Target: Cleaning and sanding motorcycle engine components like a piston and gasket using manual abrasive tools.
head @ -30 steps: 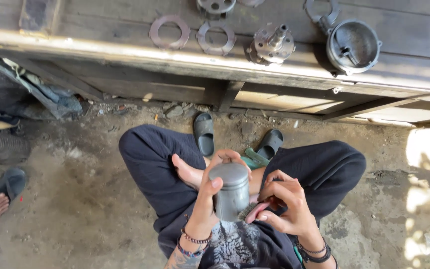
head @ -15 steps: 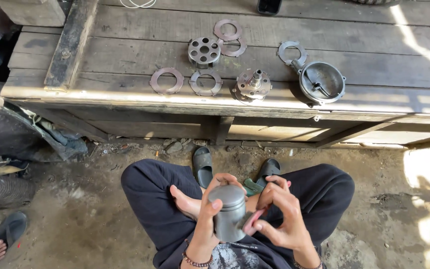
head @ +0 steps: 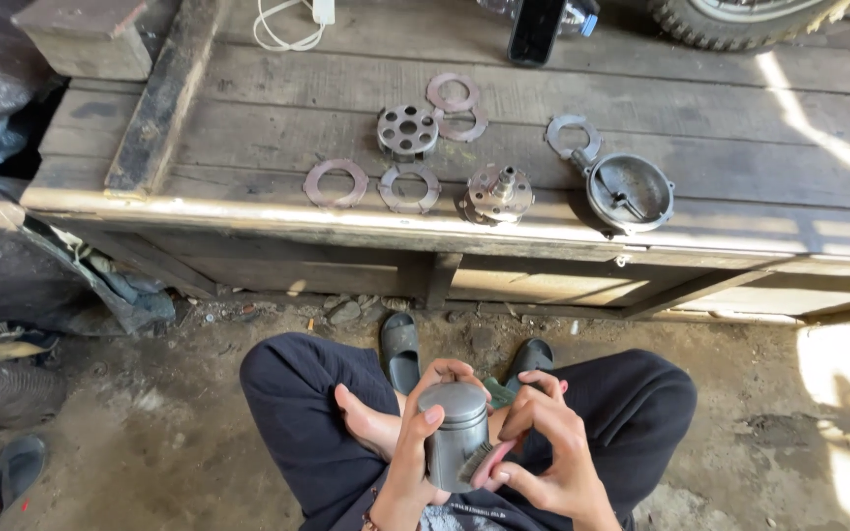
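Floor: bare dirt and grit (head: 199, 462) was seen under the seated person, with sunlight at the right edge.
Platform: a low deck of weathered planks (head: 740, 147) was set just ahead of the knees, its front edge lit.
Left hand: the left hand (head: 415, 447) was wrapped round the cylinder (head: 453, 433), fingers curled over its far side and thumb on the near side.
Right hand: the right hand (head: 543, 442) was held against the cylinder's lower right side, fingers bent and narrow; a small dark piece was pinched at the fingertips, though what it was could not be told.
Cylinder: the grey metal cylinder was held upright over the lap, between both hands and the crossed legs.
Parts on deck: flat rings (head: 336, 183), a drilled disc (head: 407, 130), a hub (head: 497, 194) and a round housing (head: 630, 192) were laid out, well apart from the hands.
Sandals: two dark sandals (head: 400, 349) were left between knees and deck.
Far edge: a phone (head: 535, 29), a white cable (head: 287, 25) and a tyre (head: 740, 20) were seen.
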